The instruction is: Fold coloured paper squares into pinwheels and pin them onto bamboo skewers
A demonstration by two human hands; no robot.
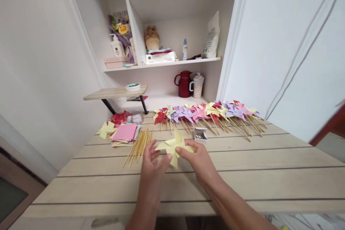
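Note:
A pale yellow paper pinwheel [170, 146] without a stick is held above the table, its blades spread. My right hand [198, 158] pinches it, thumb pressed near the centre and fingers behind the right blade. On the other side, my left hand [153, 161] is open, its fingers curved and apart, close to the left and lower blades; whether the thumb touches the paper I cannot tell. Just beyond the right hand stands a small open box [200, 134] with tiny metallic pieces in it. Thin wooden sticks [138, 145] lie in a loose bundle left of the pinwheel.
Along the table's [256, 172] back right lies a row of coloured pinwheels on sticks [199, 112]. Stacked square paper sheets [124, 132] and a loose yellow pinwheel [106, 129] are at the left. Behind rise a small wooden riser [115, 92] and shelves with a red jug [184, 84].

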